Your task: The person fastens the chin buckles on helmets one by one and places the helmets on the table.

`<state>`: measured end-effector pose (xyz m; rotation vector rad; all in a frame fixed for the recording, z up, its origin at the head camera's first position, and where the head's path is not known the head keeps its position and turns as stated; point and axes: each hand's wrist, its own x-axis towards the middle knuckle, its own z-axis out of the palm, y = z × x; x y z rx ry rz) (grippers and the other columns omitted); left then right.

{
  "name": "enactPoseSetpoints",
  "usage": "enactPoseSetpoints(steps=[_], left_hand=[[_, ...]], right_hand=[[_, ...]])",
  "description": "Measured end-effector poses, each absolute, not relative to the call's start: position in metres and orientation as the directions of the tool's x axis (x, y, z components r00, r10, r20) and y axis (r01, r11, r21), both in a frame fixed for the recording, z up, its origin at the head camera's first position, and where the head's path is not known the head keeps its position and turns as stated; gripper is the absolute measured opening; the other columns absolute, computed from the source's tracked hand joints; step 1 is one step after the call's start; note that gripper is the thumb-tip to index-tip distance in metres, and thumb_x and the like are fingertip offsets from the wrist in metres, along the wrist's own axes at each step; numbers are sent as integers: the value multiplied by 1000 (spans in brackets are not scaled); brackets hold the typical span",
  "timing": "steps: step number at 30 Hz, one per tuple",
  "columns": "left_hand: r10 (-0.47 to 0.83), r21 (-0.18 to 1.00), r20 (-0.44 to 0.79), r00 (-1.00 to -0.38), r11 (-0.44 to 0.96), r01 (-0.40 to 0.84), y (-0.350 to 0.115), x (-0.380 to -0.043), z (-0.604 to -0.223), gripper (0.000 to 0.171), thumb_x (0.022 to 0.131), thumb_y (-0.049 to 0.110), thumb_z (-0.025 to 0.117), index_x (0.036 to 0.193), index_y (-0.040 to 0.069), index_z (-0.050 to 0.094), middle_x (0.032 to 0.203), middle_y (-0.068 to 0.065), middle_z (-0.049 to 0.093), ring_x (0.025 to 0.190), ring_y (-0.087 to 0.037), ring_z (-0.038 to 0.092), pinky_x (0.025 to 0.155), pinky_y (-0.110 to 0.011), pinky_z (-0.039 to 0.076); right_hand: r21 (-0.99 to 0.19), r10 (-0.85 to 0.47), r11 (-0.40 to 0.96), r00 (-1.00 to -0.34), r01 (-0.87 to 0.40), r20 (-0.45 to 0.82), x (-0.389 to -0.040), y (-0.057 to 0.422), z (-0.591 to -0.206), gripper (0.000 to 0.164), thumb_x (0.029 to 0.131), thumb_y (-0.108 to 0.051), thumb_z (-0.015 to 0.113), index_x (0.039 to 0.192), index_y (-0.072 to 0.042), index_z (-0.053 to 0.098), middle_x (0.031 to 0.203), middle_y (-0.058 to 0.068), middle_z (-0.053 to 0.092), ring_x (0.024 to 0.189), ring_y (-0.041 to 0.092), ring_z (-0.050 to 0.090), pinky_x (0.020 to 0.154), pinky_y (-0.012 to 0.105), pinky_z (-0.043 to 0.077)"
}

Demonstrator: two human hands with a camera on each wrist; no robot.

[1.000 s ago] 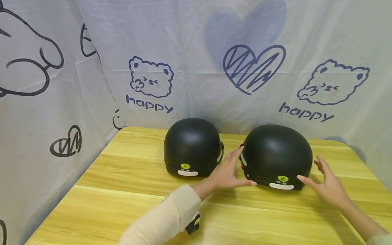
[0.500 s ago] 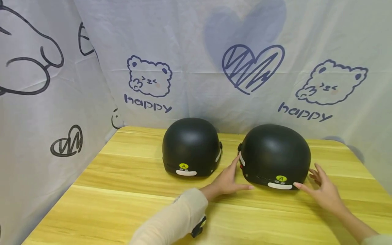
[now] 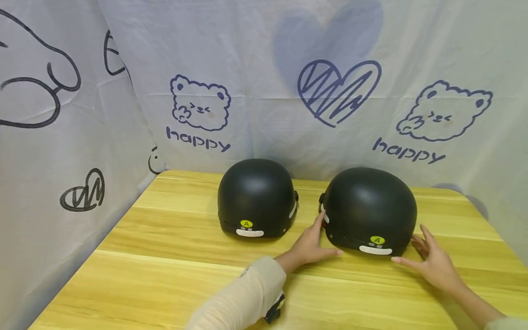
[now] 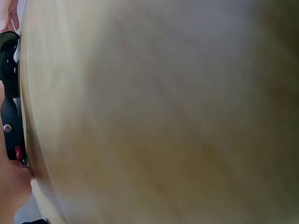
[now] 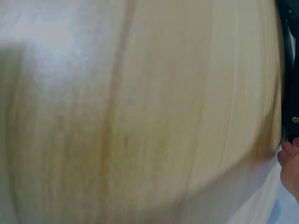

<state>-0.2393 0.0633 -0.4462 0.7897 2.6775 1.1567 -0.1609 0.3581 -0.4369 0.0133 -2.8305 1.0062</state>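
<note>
Two matte black helmets stand on the wooden table, each with a yellow "A" sticker and a white strip low on the side facing me. My left hand (image 3: pixel 309 245) is at the lower left side of the right helmet (image 3: pixel 369 208), fingertips by its edge and thumb stretched out in front. On the other side, my right hand (image 3: pixel 435 266) has its fingers beside the helmet's lower right edge, thumb extended near the white strip. The left wrist view shows the helmet's rim (image 4: pixel 11 126) with a red piece near my fingers. The left helmet (image 3: pixel 256 199) is untouched.
The wooden table (image 3: pixel 165 275) has light yellow planks. Behind it hangs a white cloth (image 3: pixel 264 55) printed with bears, hearts and "happy". Another cloth wall (image 3: pixel 37 160) borders the left side. A small black device (image 3: pixel 274 309) sits under my left sleeve.
Both hands have slid lower along the right helmet's sides, toward its bottom edge. My right thumb has dropped below the white strip. The helmets stay in place while the view shifts slightly.
</note>
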Motion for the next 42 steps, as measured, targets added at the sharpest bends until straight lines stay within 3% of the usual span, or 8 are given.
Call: enactPoseSetpoints(steps=[10,18,19,22,26,29,36,42], left_hand=[[485,710,107,-868,574,408,69,-240,-444,109,74,39,77,150,13,4,141,-16,45,127,-26,47,103,-37,41],[456,700,128,-881,588,406,73,-239,-443,108,75,30,77,150,10,2,135,-20,50,120,-28,53,99,-36,45],[453,696,132,-882,591,408,74,-239,-443,108,75,29,77,150,10,2,134,-20,51,119,-28,54,98,-35,45],[444,675,129,-887,615,407,75,-239,-441,107,76,27,77,150,10,2,131,-18,54,117,-26,56,96,-33,47],[435,647,131,-891,643,410,78,-240,-440,106,75,25,78,150,9,3,127,-17,57,115,-25,57,95,-31,48],[428,643,123,-895,653,400,80,-240,-439,106,75,25,78,150,10,4,127,-17,57,115,-25,57,95,-31,47],[442,638,135,-887,646,419,78,-241,-437,108,73,25,79,150,11,5,124,-18,59,112,-24,58,94,-31,48],[462,658,185,-868,597,458,74,-245,-433,108,71,26,81,150,8,8,109,-14,64,93,-17,61,86,-26,50]], right_hand=[[-631,58,775,-989,-40,134,-161,355,-440,117,73,-30,78,146,4,-6,133,38,36,118,57,37,92,69,29],[-626,83,778,-977,-59,195,-165,351,-443,115,71,-28,80,148,1,-1,131,35,44,117,47,43,91,62,35],[-623,85,780,-977,-58,198,-165,351,-444,115,71,-28,80,148,1,0,131,34,44,118,40,45,91,60,36],[-624,85,778,-972,-71,217,-165,352,-445,114,69,-27,82,148,-1,4,129,32,47,117,7,49,100,27,42],[-649,74,752,-964,-115,257,-167,352,-445,113,65,-20,84,147,4,9,123,37,50,91,-25,42,74,-6,30],[-684,70,719,-965,-127,253,-168,351,-443,114,64,-14,85,146,7,8,120,41,48,84,-29,33,70,-6,34],[-699,78,704,-964,-128,254,-166,350,-437,117,62,-9,85,147,5,6,117,44,48,82,-29,34,69,-5,38],[-639,59,753,-952,-156,301,-167,352,-426,118,60,-12,86,148,1,8,109,39,57,78,-27,38,64,-3,39]])
